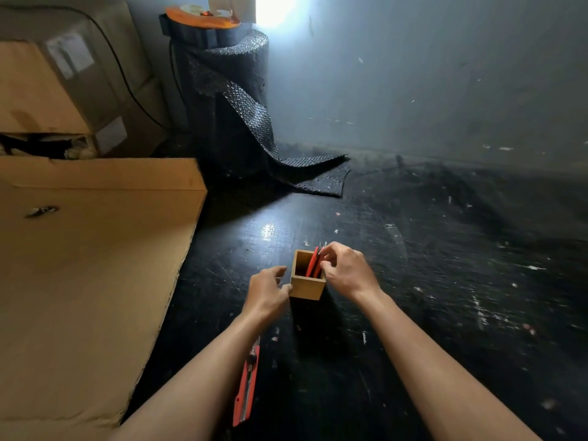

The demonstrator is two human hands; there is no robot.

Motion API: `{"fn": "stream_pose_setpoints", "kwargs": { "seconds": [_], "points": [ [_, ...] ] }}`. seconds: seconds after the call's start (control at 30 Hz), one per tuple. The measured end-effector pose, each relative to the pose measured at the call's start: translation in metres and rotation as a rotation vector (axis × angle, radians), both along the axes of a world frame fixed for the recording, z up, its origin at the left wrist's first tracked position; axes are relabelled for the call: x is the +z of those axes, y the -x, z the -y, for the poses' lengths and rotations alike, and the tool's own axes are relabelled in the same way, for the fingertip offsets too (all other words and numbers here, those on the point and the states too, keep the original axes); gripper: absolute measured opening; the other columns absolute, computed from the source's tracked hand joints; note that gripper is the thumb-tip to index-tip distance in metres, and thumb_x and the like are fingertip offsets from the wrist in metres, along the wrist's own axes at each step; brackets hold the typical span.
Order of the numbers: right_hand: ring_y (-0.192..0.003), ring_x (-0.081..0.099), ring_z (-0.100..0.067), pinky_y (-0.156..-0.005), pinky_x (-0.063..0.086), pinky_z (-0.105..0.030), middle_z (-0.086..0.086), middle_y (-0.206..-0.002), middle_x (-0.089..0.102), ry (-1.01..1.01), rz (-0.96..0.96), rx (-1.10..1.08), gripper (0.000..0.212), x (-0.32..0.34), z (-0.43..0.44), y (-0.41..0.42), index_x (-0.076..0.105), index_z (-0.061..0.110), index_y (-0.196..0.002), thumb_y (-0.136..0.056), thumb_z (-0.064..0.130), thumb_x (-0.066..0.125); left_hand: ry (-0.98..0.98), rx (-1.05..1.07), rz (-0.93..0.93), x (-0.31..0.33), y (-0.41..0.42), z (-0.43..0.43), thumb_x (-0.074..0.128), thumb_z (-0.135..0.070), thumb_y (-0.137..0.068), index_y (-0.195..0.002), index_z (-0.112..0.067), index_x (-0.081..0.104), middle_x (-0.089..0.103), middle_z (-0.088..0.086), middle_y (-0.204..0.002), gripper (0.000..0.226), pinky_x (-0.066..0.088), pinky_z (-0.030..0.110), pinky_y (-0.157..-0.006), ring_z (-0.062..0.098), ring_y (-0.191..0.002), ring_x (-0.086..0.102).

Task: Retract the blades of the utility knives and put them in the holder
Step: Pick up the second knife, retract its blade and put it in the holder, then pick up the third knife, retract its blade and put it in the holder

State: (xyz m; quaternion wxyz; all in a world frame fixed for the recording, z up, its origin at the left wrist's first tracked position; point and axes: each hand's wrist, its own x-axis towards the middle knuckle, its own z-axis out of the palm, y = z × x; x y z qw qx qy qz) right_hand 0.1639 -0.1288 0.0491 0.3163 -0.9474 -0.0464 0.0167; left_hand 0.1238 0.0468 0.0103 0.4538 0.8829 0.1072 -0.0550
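Note:
A square wooden holder [306, 289] stands upright on the dark floor in front of me. Two red utility knives [313, 264] lean inside it against its right wall, their tops poking above the rim. My right hand [345, 268] pinches the top of those knives at the holder's far right corner. My left hand [269, 289] touches the holder's left side with thumb and fingers. Another red utility knife [246, 385] lies flat on the floor close to me, partly hidden under my left forearm, with its blade tip showing at the far end.
A large flattened cardboard box [89, 265] lies to the left of the holder. Stacked cartons [63, 84] stand behind it. A roll of black bubble wrap [229, 100] stands at the back, its loose end trailing over the scuffed black floor [445, 281].

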Motion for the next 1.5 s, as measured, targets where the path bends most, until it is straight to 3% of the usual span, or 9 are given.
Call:
{"fn": "stream_pose_setpoints", "kwargs": {
  "seconds": [0.37, 0.6, 0.87, 1.03, 1.1, 1.2, 1.3, 1.4, 1.5],
  "points": [
    [-0.093, 0.069, -0.025, -0.084, 0.059, -0.044, -0.007, -0.103, 0.074, 0.1, -0.186, 0.149, 0.019, -0.029, -0.054, 0.082, 0.068, 0.016, -0.108, -0.092, 0.026, 0.062, -0.174, -0.033, -0.078, -0.016, 0.088, -0.058, 0.071, -0.018, -0.09, -0.128, -0.014, 0.07, 0.076, 0.004, -0.122, 0.039, 0.058, 0.031, -0.095, 0.016, -0.106, 0.072],
    [-0.101, 0.068, -0.025, -0.088, 0.059, -0.044, -0.007, -0.114, 0.071, 0.118, -0.386, 0.167, 0.026, -0.075, -0.091, 0.135, 0.066, 0.018, -0.115, -0.09, 0.024, 0.062, -0.125, -0.01, -0.238, -0.051, 0.126, -0.075, 0.079, -0.025, -0.081, -0.127, -0.014, 0.071, 0.077, 0.005, -0.123, 0.048, 0.056, 0.034, -0.101, 0.019, -0.114, 0.072],
    [-0.083, 0.069, -0.012, -0.079, 0.061, -0.036, 0.002, -0.097, 0.071, -0.033, -0.545, 0.11, 0.022, -0.102, -0.101, 0.164, 0.068, 0.023, -0.112, -0.092, 0.02, 0.059, -0.028, -0.07, -0.318, -0.074, 0.136, -0.074, 0.077, -0.015, -0.086, -0.113, -0.019, 0.078, 0.079, -0.002, -0.104, 0.026, 0.049, 0.011, -0.07, 0.006, -0.089, 0.069],
    [-0.086, 0.068, -0.009, -0.082, 0.061, -0.036, 0.006, -0.099, 0.067, -0.157, -0.54, 0.035, 0.014, -0.113, -0.106, 0.175, 0.065, 0.029, -0.106, -0.093, 0.03, 0.063, 0.039, -0.031, -0.331, -0.084, 0.134, -0.072, 0.078, -0.008, -0.084, -0.109, -0.019, 0.078, 0.074, -0.009, -0.091, 0.028, 0.045, 0.007, -0.066, 0.001, -0.084, 0.067],
    [-0.086, 0.07, -0.009, -0.081, 0.062, -0.035, 0.005, -0.1, 0.067, -0.214, -0.562, 0.006, 0.016, -0.114, -0.105, 0.176, 0.061, 0.032, -0.107, -0.093, 0.027, 0.064, 0.092, -0.003, -0.343, -0.087, 0.134, -0.073, 0.08, -0.009, -0.082, -0.107, -0.021, 0.078, 0.075, -0.008, -0.092, 0.027, 0.05, 0.01, -0.069, 0.002, -0.086, 0.07],
    [-0.084, 0.073, -0.008, -0.073, 0.062, -0.027, 0.004, -0.1, 0.068, -0.316, -0.596, -0.027, 0.021, -0.109, -0.1, 0.175, 0.058, 0.032, -0.11, -0.094, 0.02, 0.065, 0.217, 0.04, -0.372, -0.092, 0.134, -0.075, 0.079, -0.004, -0.081, -0.102, -0.026, 0.076, 0.078, -0.002, -0.097, 0.03, 0.063, 0.032, -0.085, 0.013, -0.095, 0.075],
    [-0.081, 0.073, -0.005, -0.065, 0.061, -0.021, 0.004, -0.099, 0.07, -0.386, -0.578, -0.045, 0.024, -0.104, -0.097, 0.174, 0.057, 0.032, -0.109, -0.094, 0.015, 0.065, 0.311, 0.082, -0.373, -0.092, 0.133, -0.076, 0.075, 0.0, -0.082, -0.101, -0.028, 0.075, 0.079, -0.001, -0.102, 0.033, 0.064, 0.045, -0.088, 0.018, -0.098, 0.077],
    [-0.079, 0.072, 0.0, -0.062, 0.058, -0.017, 0.005, -0.098, 0.071, -0.429, -0.529, -0.047, 0.024, -0.095, -0.092, 0.17, 0.06, 0.03, -0.109, -0.093, 0.013, 0.067, 0.419, 0.123, -0.339, -0.085, 0.129, -0.076, 0.07, 0.009, -0.086, -0.101, -0.021, 0.075, 0.08, 0.004, -0.102, 0.034, 0.064, 0.048, -0.086, 0.024, -0.1, 0.078],
    [-0.085, 0.073, -0.004, -0.073, 0.064, -0.03, 0.003, -0.098, 0.073, -0.483, -0.485, -0.042, 0.024, -0.084, -0.086, 0.162, 0.062, 0.029, -0.106, -0.09, 0.014, 0.071, 0.52, 0.111, -0.299, -0.066, 0.119, -0.076, 0.067, 0.013, -0.088, -0.101, -0.016, 0.075, 0.079, 0.01, -0.105, 0.034, 0.065, 0.041, -0.077, 0.029, -0.102, 0.077]
  ]
}}
